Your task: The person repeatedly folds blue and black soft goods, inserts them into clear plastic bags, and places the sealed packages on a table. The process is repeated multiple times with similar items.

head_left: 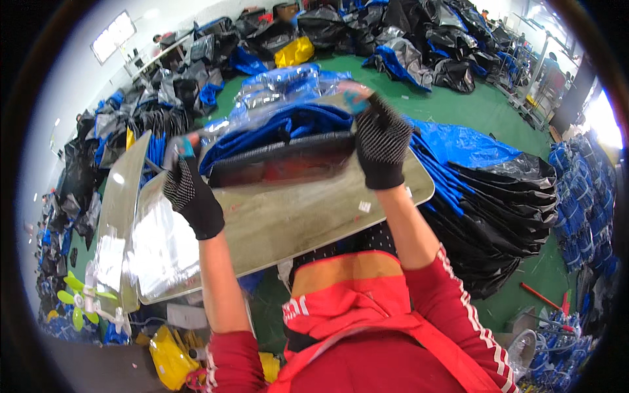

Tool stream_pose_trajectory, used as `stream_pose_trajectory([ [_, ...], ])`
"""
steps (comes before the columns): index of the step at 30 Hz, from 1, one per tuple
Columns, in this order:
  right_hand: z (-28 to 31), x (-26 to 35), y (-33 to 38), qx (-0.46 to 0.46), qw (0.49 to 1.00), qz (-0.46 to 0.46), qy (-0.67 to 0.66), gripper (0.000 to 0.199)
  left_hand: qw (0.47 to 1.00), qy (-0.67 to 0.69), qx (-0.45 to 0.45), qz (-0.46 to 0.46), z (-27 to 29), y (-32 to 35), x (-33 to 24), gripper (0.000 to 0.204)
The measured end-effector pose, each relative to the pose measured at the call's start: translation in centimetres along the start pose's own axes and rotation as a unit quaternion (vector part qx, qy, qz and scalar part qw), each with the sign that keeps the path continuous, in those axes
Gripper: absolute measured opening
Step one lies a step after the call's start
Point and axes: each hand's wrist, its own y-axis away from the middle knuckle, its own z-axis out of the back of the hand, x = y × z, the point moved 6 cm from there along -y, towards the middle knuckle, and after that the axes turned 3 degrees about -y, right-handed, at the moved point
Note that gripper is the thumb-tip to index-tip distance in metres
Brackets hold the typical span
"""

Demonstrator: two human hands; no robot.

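Both hands wear black gloves with white dots, their bare fingertips partly wrapped in teal tape. My left hand [191, 196] is closed at the left end of a clear plastic bag [252, 128], and my right hand [383, 141] is closed at its right end. The bag is stretched between them, blurred by motion. In or just behind the film lies a folded blue and black sheet bundle [282, 131], its dark near side showing a reddish patch. Beneath is a worn, pale tabletop [295, 219] with a small white sticker. The exact fingertip grip is smeared.
Clear-wrapped blue packs [282, 82] lie beyond the table. A large pleated blue and black sheet pile [491, 203] spreads at the right. A small green-bladed fan [82, 298] stands at the lower left. Heaped sheets [419, 39] line the far green floor [354, 69].
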Motion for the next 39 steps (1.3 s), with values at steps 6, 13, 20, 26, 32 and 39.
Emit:
stream_pose_trajectory([
  [6,2.6,7.1,-2.1,0.001,0.978,0.075,-0.196,0.024,0.918,0.321,0.056,0.227,3.4,-3.1,-2.2,0.037],
  [13,2.1,-2.2,-1.8,0.169,0.967,-0.185,-0.043,0.014,0.776,0.435,0.336,0.307,-2.9,1.8,1.8,0.042],
  [20,-5.1,-18.7,7.8,0.266,0.93,-0.025,0.253,0.017,0.559,0.516,0.374,0.531,-15.5,17.7,10.5,0.039],
  [26,-16.6,-11.6,8.9,0.509,0.839,0.14,0.131,0.013,0.585,0.485,0.389,0.52,-14.6,14.8,9.5,0.036],
  [32,-18.3,-14.8,11.1,0.517,0.813,0.208,0.169,0.026,0.7,0.337,0.467,0.422,-13.6,13.9,8.9,0.034],
  [39,-9.5,-26.8,-3.0,0.338,0.877,0.064,0.336,0.016,0.578,0.498,0.428,0.485,-14.5,15.6,10.0,0.034],
])
